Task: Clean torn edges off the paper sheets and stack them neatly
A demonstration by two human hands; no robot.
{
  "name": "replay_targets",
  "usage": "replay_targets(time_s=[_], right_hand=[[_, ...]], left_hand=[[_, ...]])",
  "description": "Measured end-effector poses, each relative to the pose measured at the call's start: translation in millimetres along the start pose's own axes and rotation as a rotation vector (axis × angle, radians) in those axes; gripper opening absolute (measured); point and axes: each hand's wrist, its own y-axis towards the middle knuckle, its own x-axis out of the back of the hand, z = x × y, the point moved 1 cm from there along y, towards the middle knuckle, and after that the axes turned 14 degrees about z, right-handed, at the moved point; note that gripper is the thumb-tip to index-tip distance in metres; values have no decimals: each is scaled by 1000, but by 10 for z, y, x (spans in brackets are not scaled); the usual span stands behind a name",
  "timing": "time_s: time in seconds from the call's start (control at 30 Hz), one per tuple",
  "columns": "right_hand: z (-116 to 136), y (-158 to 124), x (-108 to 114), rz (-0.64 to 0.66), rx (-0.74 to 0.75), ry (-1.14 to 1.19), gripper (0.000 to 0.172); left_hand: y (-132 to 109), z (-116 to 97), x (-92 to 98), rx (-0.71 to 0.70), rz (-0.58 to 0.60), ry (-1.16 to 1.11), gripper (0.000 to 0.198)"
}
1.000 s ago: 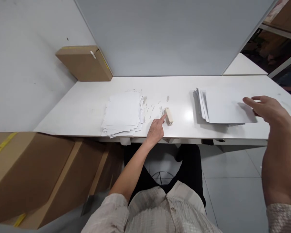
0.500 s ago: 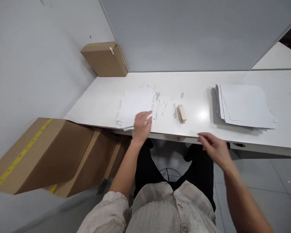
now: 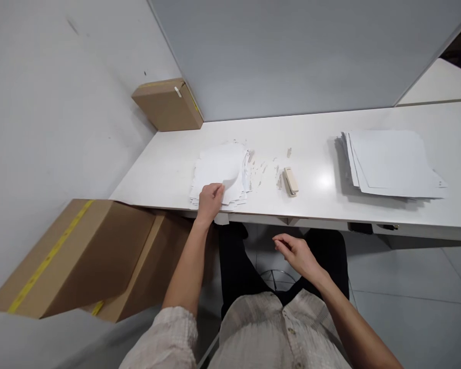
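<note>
My left hand (image 3: 210, 201) pinches the near right corner of a sheet of paper (image 3: 231, 180) and curls it up and leftward. Under it lies the left stack of papers (image 3: 215, 161), its right edges ragged. My right hand (image 3: 295, 251) hovers over my lap, short of the table's front edge, fingers bent and closed with nothing visible in them. A cream stapler (image 3: 291, 181) rests right of this stack, among small torn paper scraps (image 3: 261, 169). Farther right sits a second, thicker stack of white paper (image 3: 395, 159), unevenly piled.
The white table (image 3: 318, 125) runs along a grey partition (image 3: 292, 56). A cardboard box (image 3: 169, 105) stands in the back left corner. Larger cardboard boxes (image 3: 88, 256) with yellow tape are on the floor at the left. Black objects hang under the table's front edge.
My left hand has shifted slightly left and now bends back a sheet's corner. My right hand has moved left and down from near the table edge to above my lap.
</note>
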Motion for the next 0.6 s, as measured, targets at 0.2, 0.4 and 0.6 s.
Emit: replay_targets(time_s=[0.2,0.4,0.6], right_hand=[[-2,13,-94,27,-25,70,26],[97,139,-165,30,-16,344,32],[277,368,-59,126,-48,965,54]], left_hand=[[-9,-7,11,172,-159,-505,25],[-319,-423,53,18,-188,-417,18],[-951,-912,-246,-319,29,-255,9]])
